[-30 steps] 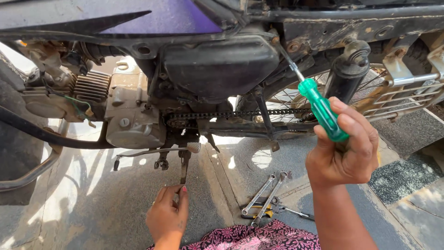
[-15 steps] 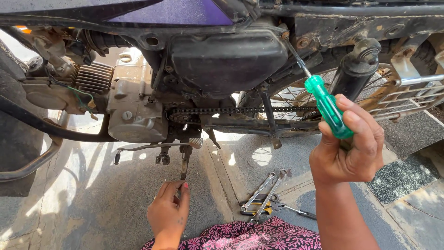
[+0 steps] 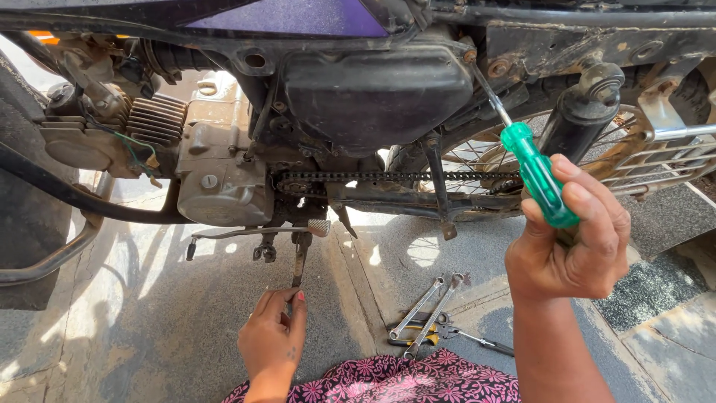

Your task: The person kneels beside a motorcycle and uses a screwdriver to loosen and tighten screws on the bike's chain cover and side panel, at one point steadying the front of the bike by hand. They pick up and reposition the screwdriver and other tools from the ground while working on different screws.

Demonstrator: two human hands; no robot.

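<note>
Patterned cloth (image 3: pixel 388 380): pink and floral, seen at the bottom centre edge.
Left hand (image 3: pixel 272 343): rested on the ground at lower centre, fingers loosely bent, nothing held, fingertips touching the foot of the stand (image 3: pixel 299 257).
Spanners (image 3: pixel 429 313): laid on the ground just right of the left hand.
Right hand (image 3: pixel 570 246): raised at right, fingers closed around a green-handled screwdriver (image 3: pixel 533 172).
Screwdriver tip: set against a screw at the upper centre, beside the black side cover (image 3: pixel 373 93).
Motorcycle: chain (image 3: pixel 395 177) and engine (image 3: pixel 216 179) shown behind.

The motorcycle (image 3: pixel 358 112) stands across the far side, engine (image 3: pixel 216 172) at left, wheel (image 3: pixel 597 157) at right, chain (image 3: pixel 395 177) between them. Below the engine a stand (image 3: pixel 300 257) reaches the ground (image 3: pixel 149 328). Spanners (image 3: pixel 429 313) lie on the ground right of the stand, nearer the person.
</note>
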